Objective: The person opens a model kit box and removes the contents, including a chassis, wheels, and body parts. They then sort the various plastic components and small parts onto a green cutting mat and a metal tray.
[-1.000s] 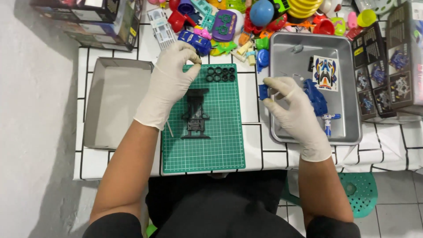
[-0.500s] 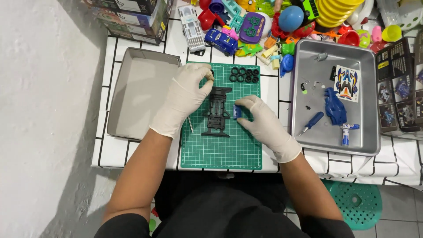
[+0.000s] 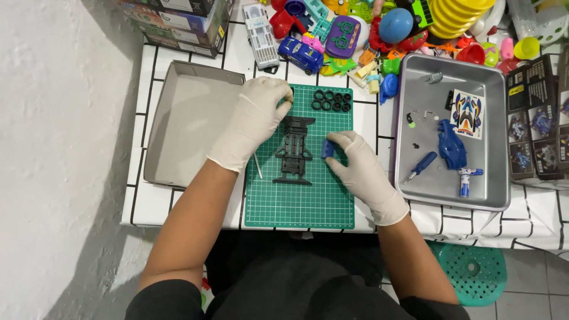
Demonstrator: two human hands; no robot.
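Note:
A black toy-car chassis lies on a green cutting mat. My left hand, in a white glove, rests on the mat's upper left corner, just beside the chassis, holding nothing that I can see. My gloved right hand pinches a small blue part right next to the chassis's right side. Several black tyres sit at the mat's top edge. A thin stick lies under my left wrist.
An empty grey tray stands to the left. A metal tray on the right holds a blue car body, a sticker sheet, a blue screwdriver and small parts. Colourful toys and boxes crowd the back.
My right hand has come from the metal tray to the mat with the small blue part. My left hand stayed on the mat's upper left. The camera view shifted.

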